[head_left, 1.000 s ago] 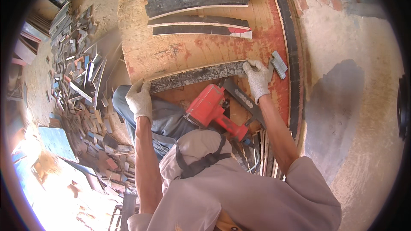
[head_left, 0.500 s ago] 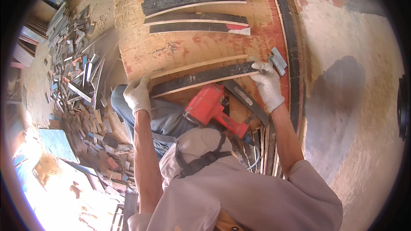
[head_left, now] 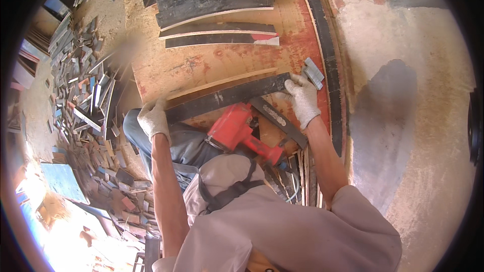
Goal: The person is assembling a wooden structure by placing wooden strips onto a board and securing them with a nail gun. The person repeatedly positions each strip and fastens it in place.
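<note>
Black plywood strip (head_left: pixel 229 94) gripped at both ends
The gloved left hand (head_left: pixel 154 119) and right hand (head_left: pixel 303 102) clamp it, well apart; a red nail gun (head_left: pixel 233 128) lies on its near side.

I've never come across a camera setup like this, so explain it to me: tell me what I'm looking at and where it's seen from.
There is no machine arm here; a person works with their own hands in pale gloves. The view comes from a wide fisheye camera worn on the head and looking down, so straight edges bend and the corners go dark. Picture left is the person's left.

The left hand and right hand hold a long black strip near its two ends. Nearer the body is a red tool, apparently a nail gun. Under the strip is a large wooden board, with more dark strips at its far end and a small grey block beside the right hand. Scrap pieces litter the ground on the left.
</note>
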Demonstrator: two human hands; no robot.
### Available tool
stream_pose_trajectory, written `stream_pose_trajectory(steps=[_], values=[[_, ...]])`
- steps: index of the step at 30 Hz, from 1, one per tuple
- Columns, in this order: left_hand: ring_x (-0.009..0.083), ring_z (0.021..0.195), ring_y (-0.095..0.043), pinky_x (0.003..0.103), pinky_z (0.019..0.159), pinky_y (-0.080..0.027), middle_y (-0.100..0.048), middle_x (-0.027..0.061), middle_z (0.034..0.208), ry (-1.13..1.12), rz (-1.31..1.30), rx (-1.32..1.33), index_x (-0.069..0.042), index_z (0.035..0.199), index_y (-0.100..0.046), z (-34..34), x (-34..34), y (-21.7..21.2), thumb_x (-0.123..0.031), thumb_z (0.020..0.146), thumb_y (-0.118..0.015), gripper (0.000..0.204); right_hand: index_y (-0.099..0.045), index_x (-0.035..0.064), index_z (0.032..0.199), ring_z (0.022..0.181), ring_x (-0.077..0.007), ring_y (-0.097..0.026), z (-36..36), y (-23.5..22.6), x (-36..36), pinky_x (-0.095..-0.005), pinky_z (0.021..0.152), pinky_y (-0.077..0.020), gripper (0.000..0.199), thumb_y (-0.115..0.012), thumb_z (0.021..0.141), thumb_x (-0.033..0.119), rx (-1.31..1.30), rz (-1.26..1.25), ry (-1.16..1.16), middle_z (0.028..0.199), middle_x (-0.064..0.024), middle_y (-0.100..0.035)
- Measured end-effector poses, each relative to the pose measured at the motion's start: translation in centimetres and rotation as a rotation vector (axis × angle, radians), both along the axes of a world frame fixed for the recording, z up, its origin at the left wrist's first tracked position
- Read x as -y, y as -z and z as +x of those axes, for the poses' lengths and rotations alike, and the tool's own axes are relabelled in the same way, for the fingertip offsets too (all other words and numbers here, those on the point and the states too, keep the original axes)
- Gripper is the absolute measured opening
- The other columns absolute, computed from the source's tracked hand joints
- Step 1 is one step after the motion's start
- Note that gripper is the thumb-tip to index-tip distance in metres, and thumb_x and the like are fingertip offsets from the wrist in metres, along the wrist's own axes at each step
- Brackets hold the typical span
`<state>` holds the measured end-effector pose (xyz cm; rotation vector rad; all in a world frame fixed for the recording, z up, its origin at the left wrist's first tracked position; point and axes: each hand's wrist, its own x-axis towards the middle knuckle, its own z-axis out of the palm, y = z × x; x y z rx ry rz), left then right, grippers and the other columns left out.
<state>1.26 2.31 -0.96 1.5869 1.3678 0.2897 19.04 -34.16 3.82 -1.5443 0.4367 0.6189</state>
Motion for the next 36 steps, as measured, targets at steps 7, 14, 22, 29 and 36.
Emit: stream_pose_trajectory(steps=[7,14,22,29,36], values=[[0.0109,0.066,-0.065,0.028,0.062,-0.052,-0.075,0.007,0.08,-0.042,-0.113,0.065,0.004,0.1,-0.081,-0.4,-0.6,1.1,-0.015,0.09,-0.076,0.021,-0.054,-0.0101,0.143,0.089,-0.0237,-0.074,1.8,2.6,0.7,-0.0358,0.074,-0.0693,0.045,-0.064,0.101,0.001,0.119,0.046,0.087,0.124,-0.019,-0.064],[0.0101,0.074,-0.065,0.026,0.068,-0.051,-0.075,0.0047,0.085,-0.019,-0.094,0.125,0.005,0.102,-0.08,-1.8,-0.9,2.5,-0.021,0.094,-0.076,0.027,-0.054,-0.0072,0.145,0.096,-0.0215,-0.072,0.6,4.1,-1.2,-0.0366,0.077,-0.0686,0.045,-0.063,0.102,0.001,0.104,0.03,0.079,0.122,-0.0136,-0.067],[0.009,0.063,-0.056,0.027,0.06,-0.045,-0.068,0.0017,0.076,-0.01,-0.123,-0.033,0.005,0.103,-0.08,0.1,0.1,-2.0,-0.018,0.091,-0.078,0.026,-0.056,-0.0072,0.143,0.096,-0.0203,-0.072,0.7,3.9,-0.8,-0.034,0.076,-0.0679,0.041,-0.061,0.103,0.002,0.043,0.045,0.045,0.119,-0.013,-0.07],[0.0225,0.123,-0.066,0.032,0.104,-0.052,-0.072,0.0155,0.131,0.153,-0.289,0.323,0.004,0.132,-0.07,-0.9,-3.0,0.6,0.009,0.078,-0.074,0.055,-0.055,-0.0088,0.144,0.096,-0.0211,-0.072,-0.6,3.6,0.6,-0.0324,0.075,-0.0664,0.041,-0.059,0.104,0.001,0.043,0.088,0.061,0.121,-0.0143,-0.068],[0.015,0.096,-0.072,0.03,0.087,-0.056,-0.079,0.0062,0.107,0.318,0.016,0.06,-0.002,0.117,-0.08,0.0,-2.3,0.9,0.0,0.083,-0.07,0.035,-0.051,-0.0076,0.148,0.101,-0.0196,-0.07,-1.6,1.5,1.6,-0.0334,0.08,-0.0648,0.044,-0.058,0.106,0.004,0.06,0.019,0.118,0.123,-0.0122,-0.066]])
